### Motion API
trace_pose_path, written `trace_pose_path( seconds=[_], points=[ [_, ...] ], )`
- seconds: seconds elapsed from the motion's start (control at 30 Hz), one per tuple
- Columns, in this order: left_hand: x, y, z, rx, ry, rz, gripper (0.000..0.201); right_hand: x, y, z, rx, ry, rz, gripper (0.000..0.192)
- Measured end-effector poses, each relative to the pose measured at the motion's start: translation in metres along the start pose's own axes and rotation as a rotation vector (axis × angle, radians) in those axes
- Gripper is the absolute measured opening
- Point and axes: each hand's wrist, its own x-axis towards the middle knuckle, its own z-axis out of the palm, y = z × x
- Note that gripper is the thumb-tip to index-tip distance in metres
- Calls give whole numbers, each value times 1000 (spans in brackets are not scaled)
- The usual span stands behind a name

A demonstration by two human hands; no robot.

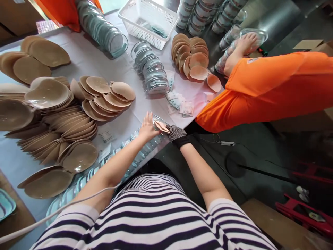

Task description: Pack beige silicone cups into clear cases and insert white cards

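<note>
Left to right: stacked pads [78, 128] cover the surface [109, 62]. Our left hand [147, 127], fingers spread, rests on a row of clear cases [135, 146] at the near edge. Our gloved right hand [176, 133] pinches a pad [161, 126] by its rim. We judge it light, soft and floppy; an edge grip suits it.

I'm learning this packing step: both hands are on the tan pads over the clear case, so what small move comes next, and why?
Probably press the tan pads down into the clear case. The left hand steadies the case at the table edge, the gloved right hand grips the pads, and they sit tilted on top, not seated.
</note>
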Motion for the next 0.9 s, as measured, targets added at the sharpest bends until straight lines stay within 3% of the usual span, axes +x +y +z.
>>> trace_pose_path(
  seconds=[0.13,0.37,0.53,0.83,0.9],
  points=[
    [6,0,-2,37,-147,46,87,13,10,20,26,118,24,40],
    [5,-5,-1,54,-166,68,87,9,16,54,92,251,125,44],
    [4,-6,-1,58,-175,84,89,-8,21,63,196,180,147,29],
    [-1,-5,-1,69,-147,88,86,17,11,77,259,93,128,32],
    [-3,-3,-3,75,-133,125,74,16,15,75,281,110,147,32]
  ],
)
